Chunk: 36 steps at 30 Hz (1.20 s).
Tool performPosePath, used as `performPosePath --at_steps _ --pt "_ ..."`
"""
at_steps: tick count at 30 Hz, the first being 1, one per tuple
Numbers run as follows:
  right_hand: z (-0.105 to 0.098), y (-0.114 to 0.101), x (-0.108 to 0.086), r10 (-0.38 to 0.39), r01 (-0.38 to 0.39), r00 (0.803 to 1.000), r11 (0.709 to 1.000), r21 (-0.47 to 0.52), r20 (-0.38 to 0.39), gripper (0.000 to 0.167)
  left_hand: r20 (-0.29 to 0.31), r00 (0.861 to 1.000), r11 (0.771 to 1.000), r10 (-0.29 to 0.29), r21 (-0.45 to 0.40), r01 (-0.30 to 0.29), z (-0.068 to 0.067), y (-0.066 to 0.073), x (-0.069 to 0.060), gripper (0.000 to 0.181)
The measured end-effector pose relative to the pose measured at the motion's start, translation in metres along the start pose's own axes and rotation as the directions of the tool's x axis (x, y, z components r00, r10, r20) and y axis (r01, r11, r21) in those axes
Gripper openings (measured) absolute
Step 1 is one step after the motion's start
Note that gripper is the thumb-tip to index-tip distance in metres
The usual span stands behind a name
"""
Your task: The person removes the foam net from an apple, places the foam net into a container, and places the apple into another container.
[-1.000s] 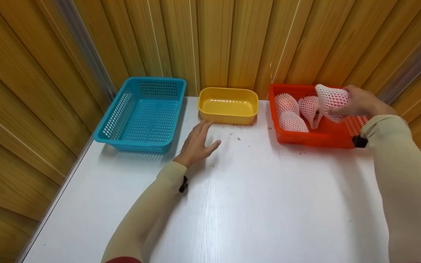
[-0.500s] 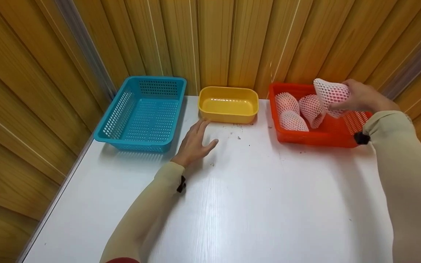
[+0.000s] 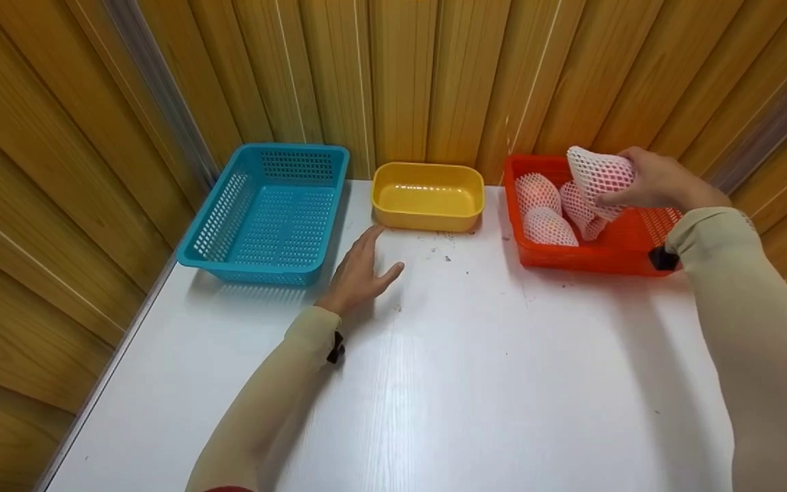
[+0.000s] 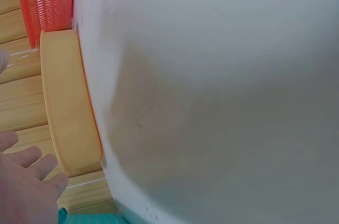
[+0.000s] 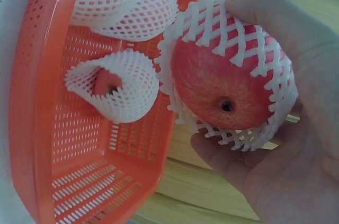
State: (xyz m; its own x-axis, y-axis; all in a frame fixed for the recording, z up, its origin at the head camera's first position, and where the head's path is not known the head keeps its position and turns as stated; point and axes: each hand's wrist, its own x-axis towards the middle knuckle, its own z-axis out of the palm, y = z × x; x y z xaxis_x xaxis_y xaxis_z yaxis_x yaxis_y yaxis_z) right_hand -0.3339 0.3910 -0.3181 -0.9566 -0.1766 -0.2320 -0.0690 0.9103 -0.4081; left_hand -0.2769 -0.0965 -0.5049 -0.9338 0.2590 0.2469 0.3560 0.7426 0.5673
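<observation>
Above the red basket (image 3: pixel 591 261), my right hand (image 3: pixel 660 179) grips a red fruit in white foam netting (image 3: pixel 602 179). The right wrist view shows the fruit's (image 5: pixel 222 86) bare red end, with thumb and fingers of the hand (image 5: pixel 302 75) around it. Three more netted fruits lie in the basket, one of them (image 5: pixel 119 86) apart from the other two. My left hand (image 3: pixel 359 273) hovers with spread fingers just in front of the yellow container (image 3: pixel 427 220), holding nothing; the left wrist view shows the hand (image 4: pixel 26 181) beside that container (image 4: pixel 71 102).
A blue basket (image 3: pixel 267 271) with nothing in it stands at the back left of the white table (image 3: pixel 434 383). Wooden panelling (image 3: pixel 400 82) rises behind the containers and along the left side. Small dark specks lie in front of the yellow container.
My right hand has lifted the netted fruit slightly and carried it a little to the left over the red basket. My left hand has drifted slightly left.
</observation>
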Motion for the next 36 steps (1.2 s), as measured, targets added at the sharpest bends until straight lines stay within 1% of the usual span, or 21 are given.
performPosePath --at_steps 5,9,14,18,21,24,30,36 --pt "0.006 -0.007 0.002 -0.021 0.021 1.0 1.0 -0.003 -0.001 0.1 0.015 0.999 0.999 -0.044 -0.014 0.044 0.0 0.0 -0.003 0.084" --pt "0.009 -0.012 0.003 -0.024 0.024 1.0 1.0 0.012 0.01 0.1 0.017 0.998 0.998 -0.058 -0.023 0.058 0.0 0.0 -0.004 0.085" --pt "0.012 -0.018 0.004 -0.039 0.039 0.999 0.999 0.007 0.019 0.097 0.024 0.997 0.996 -0.078 -0.036 0.078 0.001 0.0 -0.004 0.086" --pt "0.014 -0.024 0.005 -0.052 0.051 0.998 0.999 0.019 0.022 0.098 0.024 0.997 0.997 -0.068 -0.047 0.069 0.0 -0.001 -0.004 0.086" --pt "0.017 -0.03 0.007 -0.059 0.059 0.998 0.998 0.022 0.02 0.1 0.008 1.0 0.998 -0.03 -0.052 0.03 -0.001 -0.002 -0.003 0.084" --pt "0.02 -0.036 0.01 -0.061 0.059 0.998 0.997 0.046 0.03 0.097 0.002 1.0 0.999 -0.015 -0.047 0.015 -0.002 -0.003 -0.002 0.084" --pt "0.027 -0.048 0.015 -0.067 0.064 0.996 0.996 0.059 0.05 0.096 0.024 0.999 0.998 -0.044 -0.051 0.045 -0.004 -0.001 -0.001 0.084" --pt "0.034 -0.056 0.018 -0.072 0.068 0.996 0.995 0.071 0.055 0.099 0.024 0.998 0.997 -0.051 -0.051 0.052 -0.003 -0.001 -0.002 0.084"
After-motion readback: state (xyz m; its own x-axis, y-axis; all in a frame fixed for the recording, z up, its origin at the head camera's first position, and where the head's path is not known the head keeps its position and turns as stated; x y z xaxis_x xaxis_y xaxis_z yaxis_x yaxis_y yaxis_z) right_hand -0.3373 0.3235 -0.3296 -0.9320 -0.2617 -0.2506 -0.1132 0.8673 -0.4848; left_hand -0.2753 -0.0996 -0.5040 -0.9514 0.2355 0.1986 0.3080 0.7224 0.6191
